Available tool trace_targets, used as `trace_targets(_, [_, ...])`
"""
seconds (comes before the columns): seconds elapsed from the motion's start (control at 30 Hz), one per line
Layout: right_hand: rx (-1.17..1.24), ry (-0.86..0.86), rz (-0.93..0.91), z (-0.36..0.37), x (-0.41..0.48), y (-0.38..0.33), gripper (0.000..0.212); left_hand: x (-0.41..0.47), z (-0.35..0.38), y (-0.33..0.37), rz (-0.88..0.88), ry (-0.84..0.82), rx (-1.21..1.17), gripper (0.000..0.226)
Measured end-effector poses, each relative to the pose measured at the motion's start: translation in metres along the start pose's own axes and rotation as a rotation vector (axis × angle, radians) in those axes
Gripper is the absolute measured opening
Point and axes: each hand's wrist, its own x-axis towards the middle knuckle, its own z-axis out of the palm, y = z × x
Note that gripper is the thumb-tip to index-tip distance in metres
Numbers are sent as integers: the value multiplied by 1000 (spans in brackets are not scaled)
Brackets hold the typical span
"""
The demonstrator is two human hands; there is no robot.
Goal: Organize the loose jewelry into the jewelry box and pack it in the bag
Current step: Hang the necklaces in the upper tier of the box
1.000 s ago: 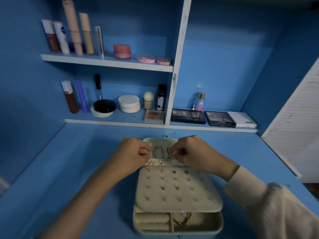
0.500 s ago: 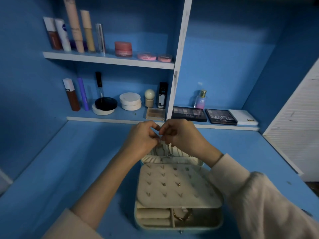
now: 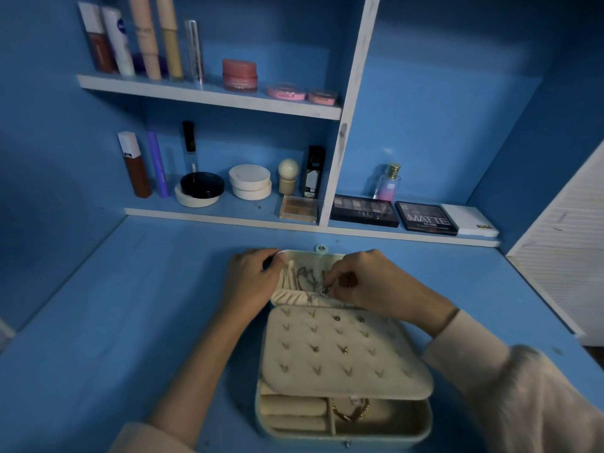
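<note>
A cream jewelry box (image 3: 421, 433) lies open on the blue desk. Its padded earring panel (image 3: 343, 351) carries a few small studs. The lid section at the far end holds hanging chains (image 3: 307, 277) above an elastic pocket. My left hand (image 3: 251, 279) grips the lid's left edge. My right hand (image 3: 369, 282) pinches a small pendant (image 3: 324, 291) on a chain over the pocket. A gold bracelet (image 3: 351, 411) lies in the front compartment beside the ring rolls. No bag is in view.
Two shelves behind the desk hold cosmetics: tubes and jars (image 3: 240, 75) on the upper one, compacts, a perfume bottle (image 3: 389, 183) and eyeshadow palettes (image 3: 426, 219) on the lower. A white slatted panel (image 3: 568, 243) stands at the right.
Both hands have dropped from above the lid back down to it. The left hand now grips the lid's left edge, and the right hand has brought the pendant down to the pocket.
</note>
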Motion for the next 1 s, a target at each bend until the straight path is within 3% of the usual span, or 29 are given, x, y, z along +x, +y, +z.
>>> trace_targets(0.27, [40, -12, -17, -4, 3, 1, 12, 2, 0, -6, 35, 13, -66, 25])
trace_targets(0.53, [332, 193, 10, -6, 12, -10, 19, -2, -4, 3, -21, -31, -505, 23])
trace_targets(0.63, [225, 212, 18, -1, 15, -14, 10, -2, -5, 5, -4, -23, -585, 23])
trace_targets(0.73, [141, 248, -37, 3, 13, -16, 15, -2, -6, 7, 12, -24, -608, 24])
trace_targets(0.83, [142, 316, -62, 2, 3, -14, 13, -3, -8, 8, 15, -22, -663, 25])
trace_targets(1.0, [125, 291, -83, 6, -14, -14, 9, -6, -10, 13, 28, -31, -772, 27])
